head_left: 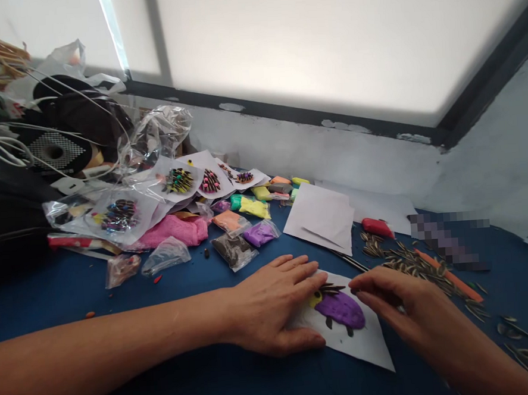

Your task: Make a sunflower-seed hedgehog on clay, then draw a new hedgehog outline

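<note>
A person's left hand point(289, 309) lies flat with fingers spread, steadying a white sheet point(374, 353) on a blue table point(167, 373), while the thumb and forefinger of the right hand point(398, 302) meet in a pinch above its far edge; whether a seed sits between those fingertips cannot be told. On the sheet, just beside the left fingers, lies a purple figure point(340, 311), apparently modelling clay, with a yellow head point(315, 299) and a few dark striped seeds point(333, 288) standing along its upper edge. The body looks light, soft and easily dented, so the sheet's bare margin seems the safest hold, kept level since thin paper bends. Loose striped seeds point(404, 263), scattered to the right beside an orange strip point(450, 275), appear stiff, nearly weightless and slick, best pinched singly by their sides near the blunt end, as a hard squeeze could crack a shell.
</note>
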### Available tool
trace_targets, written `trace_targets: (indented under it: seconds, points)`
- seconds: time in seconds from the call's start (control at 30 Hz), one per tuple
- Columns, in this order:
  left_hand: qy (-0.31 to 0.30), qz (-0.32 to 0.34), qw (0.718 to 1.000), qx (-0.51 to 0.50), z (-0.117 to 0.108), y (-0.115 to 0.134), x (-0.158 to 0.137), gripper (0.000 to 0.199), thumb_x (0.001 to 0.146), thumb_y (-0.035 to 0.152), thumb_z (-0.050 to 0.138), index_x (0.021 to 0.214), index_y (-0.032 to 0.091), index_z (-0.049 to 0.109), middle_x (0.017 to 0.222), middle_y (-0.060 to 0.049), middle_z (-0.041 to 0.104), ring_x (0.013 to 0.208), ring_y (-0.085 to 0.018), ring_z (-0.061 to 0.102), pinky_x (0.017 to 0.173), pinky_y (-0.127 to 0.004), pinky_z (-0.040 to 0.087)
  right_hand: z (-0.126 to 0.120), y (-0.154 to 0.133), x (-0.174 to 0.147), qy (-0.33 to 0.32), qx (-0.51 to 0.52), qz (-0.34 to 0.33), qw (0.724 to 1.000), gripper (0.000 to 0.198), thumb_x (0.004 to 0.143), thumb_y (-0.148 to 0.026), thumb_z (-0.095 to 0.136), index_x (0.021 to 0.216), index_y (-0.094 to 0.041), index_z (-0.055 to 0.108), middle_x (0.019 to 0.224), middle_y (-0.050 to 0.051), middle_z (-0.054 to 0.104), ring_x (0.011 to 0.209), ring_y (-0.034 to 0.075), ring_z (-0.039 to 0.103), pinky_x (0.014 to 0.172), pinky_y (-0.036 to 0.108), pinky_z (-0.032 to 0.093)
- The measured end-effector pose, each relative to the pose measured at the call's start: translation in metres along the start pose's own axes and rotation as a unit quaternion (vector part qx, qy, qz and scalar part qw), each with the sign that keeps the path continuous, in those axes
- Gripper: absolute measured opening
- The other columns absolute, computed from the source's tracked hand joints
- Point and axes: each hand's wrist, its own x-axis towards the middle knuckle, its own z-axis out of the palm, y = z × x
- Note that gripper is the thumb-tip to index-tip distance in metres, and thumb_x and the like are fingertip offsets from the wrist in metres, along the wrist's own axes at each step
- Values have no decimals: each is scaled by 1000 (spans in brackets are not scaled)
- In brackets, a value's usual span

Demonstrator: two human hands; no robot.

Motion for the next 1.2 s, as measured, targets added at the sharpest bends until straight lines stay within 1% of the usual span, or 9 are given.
trace_targets:
  seconds: [0.1, 0.27, 0.43, 0.6, 0.77, 0.97, 1.2]
  points:
    - [0, 1, 1000, -3, 0, 0, 0, 80, 91, 59, 56, 150, 10, 33, 153, -20, 37, 142, -37, 33, 117, -49, 21, 3, 0, 0, -17, -9, 1, 1000, 21, 88, -39, 53, 80, -27, 68, 75, 1, 72, 65, 19, 67, 56, 29, 52]
    - [2, 4, 1000, -6, 1, -1, 1, 80, 91, 58, 57, 150, 10, 32, 153, -20, 37, 142, -38, 32, 116, -51, 21, 4, 0, 1, -14, -18, -22, 999, 19, 88, -34, 52, 78, -26, 67, 73, 1, 71, 62, 17, 65, 52, 27, 49]
    - [1, -1, 1000, -8, 1, -1, 0, 80, 91, 58, 57, 151, 11, 31, 153, -20, 36, 143, -37, 31, 117, -51, 21, 4, 1, 1, -18, -14, -2, 1000, 21, 89, -36, 52, 82, -26, 69, 78, 2, 73, 68, 18, 68, 59, 27, 52]
    - [6, 3, 1000, -4, 1, 0, 0, 80, 91, 58, 56, 151, 11, 31, 153, -20, 37, 142, -37, 31, 117, -52, 22, 3, 3, 0, 11, -3, 9, 1000, 21, 87, -38, 56, 85, -26, 74, 80, 3, 76, 70, 19, 70, 60, 28, 55]
    - [5, 5, 1000, 4, 1, 0, 0, 78, 91, 58, 57, 151, 14, 33, 153, -19, 37, 142, -37, 31, 116, -52, 23, 3, 0, 0, 31, 5, -24, 999, 19, 85, -33, 57, 81, -29, 76, 80, 0, 77, 70, 18, 72, 58, 26, 55]
    - [3, 3, 1000, 5, 1, -1, 0, 78, 91, 57, 57, 151, 13, 32, 153, -20, 36, 143, -38, 30, 116, -53, 22, 9, 0, -1, 62, -2, -52, 997, 17, 84, -30, 58, 79, -29, 75, 77, -2, 76, 67, 15, 71, 57, 24, 54]
    - [-2, 0, 1000, 12, 2, -1, 0, 78, 91, 58, 56, 152, 15, 32, 154, -19, 35, 143, -37, 29, 116, -52, 22, 15, 2, 1, 73, 0, -56, 996, 15, 84, -27, 59, 81, -29, 74, 76, -4, 75, 65, 14, 70, 57, 23, 53]
